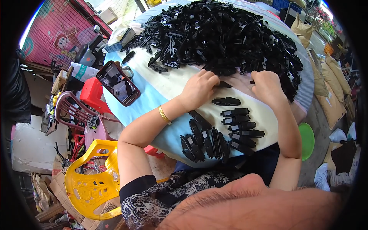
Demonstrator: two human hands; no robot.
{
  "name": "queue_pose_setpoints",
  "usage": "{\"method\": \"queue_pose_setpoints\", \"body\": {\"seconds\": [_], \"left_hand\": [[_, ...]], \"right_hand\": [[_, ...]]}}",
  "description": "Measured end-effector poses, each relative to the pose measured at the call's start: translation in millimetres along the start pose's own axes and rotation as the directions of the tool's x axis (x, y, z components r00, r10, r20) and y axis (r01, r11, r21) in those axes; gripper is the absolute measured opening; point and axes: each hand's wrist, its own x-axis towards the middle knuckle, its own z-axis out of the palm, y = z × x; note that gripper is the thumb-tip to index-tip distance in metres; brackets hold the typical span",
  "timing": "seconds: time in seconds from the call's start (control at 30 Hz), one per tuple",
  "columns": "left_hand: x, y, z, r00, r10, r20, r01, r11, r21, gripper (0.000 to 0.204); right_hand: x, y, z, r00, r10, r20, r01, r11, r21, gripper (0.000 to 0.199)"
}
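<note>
A large heap of black plastic clips [230,34] covers the far half of the cloth-covered table [161,96]. At the near edge of the heap, my left hand [199,88] is closed on a black plastic clip [225,84], whose end sticks out to the right of the fingers. My right hand [267,85] is also closed, a short way to the right; a small dark bit shows at its fingertips, too little to name. Just below the hands lies a single clip [226,101]. Nearer me, a column of clips [240,126] and a fanned row of clips [207,142] lie on the cloth.
Left of the heap, a smartphone [118,83] with a lit screen lies beside a tissue box [120,40]. A yellow plastic chair [82,191], a pink chair [99,132] and a red stool [94,94] stand at the left. On the right are a green basin [306,142] and brown sacks [331,103].
</note>
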Motion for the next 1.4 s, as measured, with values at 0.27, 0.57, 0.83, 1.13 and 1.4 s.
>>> {"method": "queue_pose_setpoints", "body": {"seconds": [0.27, 0.57, 0.83, 1.13, 1.4], "left_hand": [[-5.1, 25.3, -1.8, 0.951, -0.289, 0.111, 0.288, 0.957, 0.031, 0.022], [-0.7, -7.8, -9.9, 0.869, -0.379, 0.318, 0.478, 0.808, -0.344, 0.033], [0.9, 3.9, 6.9, 0.969, -0.238, 0.070, 0.245, 0.962, -0.117, 0.023], [-1.5, -0.5, -8.0, 0.924, -0.341, 0.172, 0.375, 0.896, -0.237, 0.020], [2.0, 6.8, 0.4, 0.933, -0.335, 0.133, 0.359, 0.890, -0.280, 0.017]], "right_hand": [[5.7, -2.5, 14.4, 0.952, -0.294, -0.088, 0.303, 0.860, 0.411, 0.020], [8.2, -35.3, 26.2, 0.983, -0.184, 0.019, 0.084, 0.538, 0.839, 0.016], [9.8, -33.7, 29.9, 0.988, -0.095, 0.124, -0.053, 0.544, 0.837, 0.015], [3.6, -22.4, 15.7, 0.892, -0.302, -0.336, 0.428, 0.801, 0.418, 0.016], [12.9, -27.8, 31.7, 0.842, -0.379, -0.383, 0.532, 0.698, 0.479, 0.013]]}}
